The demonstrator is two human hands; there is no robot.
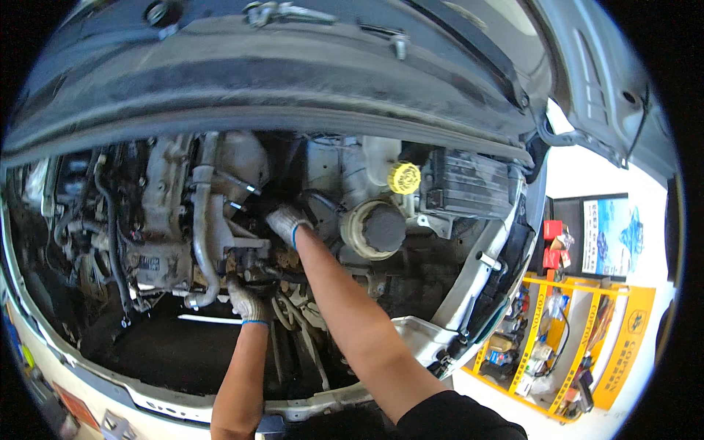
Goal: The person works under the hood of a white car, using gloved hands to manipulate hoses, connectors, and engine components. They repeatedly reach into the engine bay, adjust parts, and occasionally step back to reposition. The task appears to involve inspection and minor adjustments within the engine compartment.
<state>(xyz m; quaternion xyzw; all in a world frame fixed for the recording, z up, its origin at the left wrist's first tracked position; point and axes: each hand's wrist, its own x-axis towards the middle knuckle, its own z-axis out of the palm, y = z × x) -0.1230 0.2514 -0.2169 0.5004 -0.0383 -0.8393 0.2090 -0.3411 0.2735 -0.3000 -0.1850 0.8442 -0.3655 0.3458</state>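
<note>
Both my hands wear pale knit work gloves and reach into the engine bay of a vehicle. My left hand is low beside the engine, right of the lower end of a curved metal pipe; its fingers point up among dark parts and hoses. Higher and to the right, my right hand reaches into a dark gap beside the engine. Its fingers are hidden in shadow, so I cannot see what they touch. Two open pipe ends stick out just left of it.
Right of my right forearm stand a reservoir with a black cap, a yellow cap and a black ribbed box. Loose metal parts lie on the panel above. A yellow shelf cart with supplies stands at the right.
</note>
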